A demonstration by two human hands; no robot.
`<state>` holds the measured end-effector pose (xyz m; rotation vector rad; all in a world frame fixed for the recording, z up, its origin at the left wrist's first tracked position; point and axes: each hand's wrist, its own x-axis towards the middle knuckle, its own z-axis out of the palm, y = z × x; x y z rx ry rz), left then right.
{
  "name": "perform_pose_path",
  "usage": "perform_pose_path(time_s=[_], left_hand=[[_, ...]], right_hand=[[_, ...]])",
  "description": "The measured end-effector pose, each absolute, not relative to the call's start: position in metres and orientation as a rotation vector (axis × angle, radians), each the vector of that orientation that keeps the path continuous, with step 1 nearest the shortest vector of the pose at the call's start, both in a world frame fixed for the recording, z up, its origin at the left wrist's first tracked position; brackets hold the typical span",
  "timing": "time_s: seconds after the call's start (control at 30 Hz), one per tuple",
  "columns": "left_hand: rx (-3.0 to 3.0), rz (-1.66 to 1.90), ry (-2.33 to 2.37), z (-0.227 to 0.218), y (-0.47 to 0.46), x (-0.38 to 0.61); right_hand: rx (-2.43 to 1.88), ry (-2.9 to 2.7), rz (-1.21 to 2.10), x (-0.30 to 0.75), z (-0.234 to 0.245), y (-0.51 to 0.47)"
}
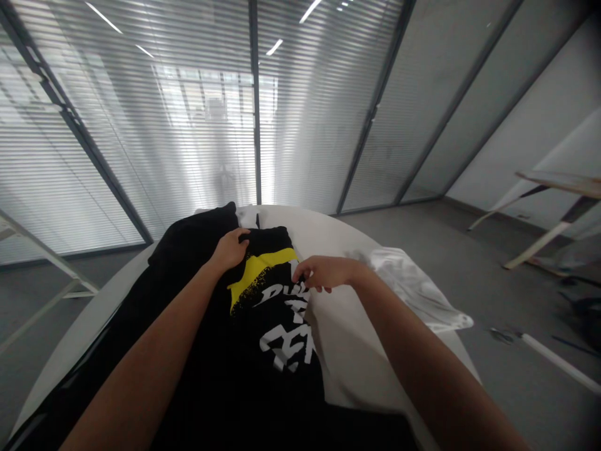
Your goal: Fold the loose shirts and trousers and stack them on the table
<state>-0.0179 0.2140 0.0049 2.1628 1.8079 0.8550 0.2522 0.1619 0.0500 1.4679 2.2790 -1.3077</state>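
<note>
A black T-shirt (pixel 277 338) with a yellow band and white lettering lies folded on a round white table (pixel 323 235). My left hand (pixel 229 249) grips the shirt's upper part, its fingers curled over the fabric. My right hand (pixel 325 272) pinches the shirt's right edge at the yellow band, with fingertips bunched around the cloth. A larger black garment (pixel 183 250) lies under and to the left of the shirt, reaching the table's left side. A crumpled white cloth (pixel 413 288) lies to the right of my right hand.
Glass partitions with slatted blinds (pixel 159 125) stand beyond the table. A table with a wooden top and pale legs (pixel 558 213) stands at the right. A white tube (pixel 558 362) lies on the grey floor, with a dark object (pixel 585 313) nearby.
</note>
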Motion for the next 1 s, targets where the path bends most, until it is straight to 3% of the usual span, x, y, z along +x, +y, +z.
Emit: perform_pose_path(time_s=[0.13,0.4,0.7,0.87,1.0], left_hand=[[2.164,0.827,1.889,-0.002,0.217,-0.024],[1.961,0.854,1.897,0.000,0.222,-0.033],[1.861,1.002,1.752,0.000,0.222,-0.031],[2.019,0.567,2.017,0.015,0.217,-0.036],[1.757,0.161,2.067,0.039,0.194,-0.038]], right_hand=[[1.495,2.288,-1.448,0.257,0.045,0.166],[2.028,2.272,-1.686,0.234,0.017,0.168],[1.817,2.558,-1.507,0.233,0.001,0.170],[1.926,2.569,-1.478,0.231,-0.008,0.172],[2.034,2.512,-1.310,0.236,-0.003,0.168]])
